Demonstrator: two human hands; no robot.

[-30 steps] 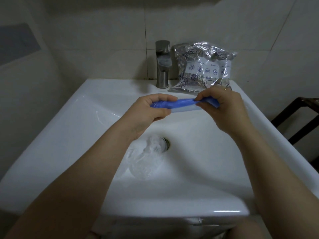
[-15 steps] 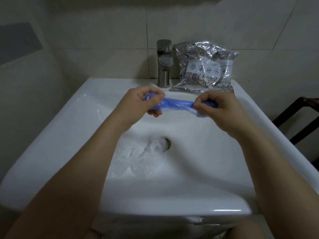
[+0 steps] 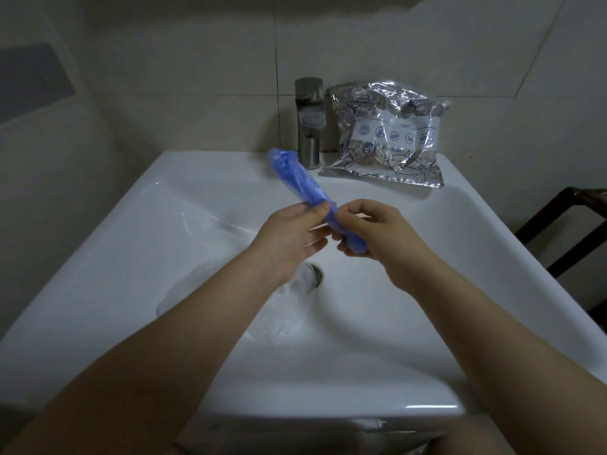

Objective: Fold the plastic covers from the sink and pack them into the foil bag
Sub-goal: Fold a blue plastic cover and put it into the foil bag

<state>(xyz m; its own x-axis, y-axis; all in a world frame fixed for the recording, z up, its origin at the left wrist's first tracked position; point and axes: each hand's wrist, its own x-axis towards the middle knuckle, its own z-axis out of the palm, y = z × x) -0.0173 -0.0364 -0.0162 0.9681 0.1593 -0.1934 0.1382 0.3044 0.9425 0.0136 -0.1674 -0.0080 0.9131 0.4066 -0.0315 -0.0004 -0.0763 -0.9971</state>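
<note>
At lower centre of the frame, clear plastic covers (image 3: 279,310) lie crumpled in the sink (image 3: 138,244) by the drain. Above them, mid-frame, the left hand (image 3: 289,234) and right hand (image 3: 371,231) both pinch a blue cover (image 3: 295,182) gathered into a long roll slanting up-left. Folding seems under way; next it likely needs doubling over. The foil bag (image 3: 387,136) leans at upper centre-right, beside the tap (image 3: 308,123).

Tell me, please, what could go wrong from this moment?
Both hands, left and right, hold only the near end of the blue cover; its free far end could unroll. The clear cover lies over the drain and could be overlooked. The foil bag leans by the faucet and might tip.
</note>
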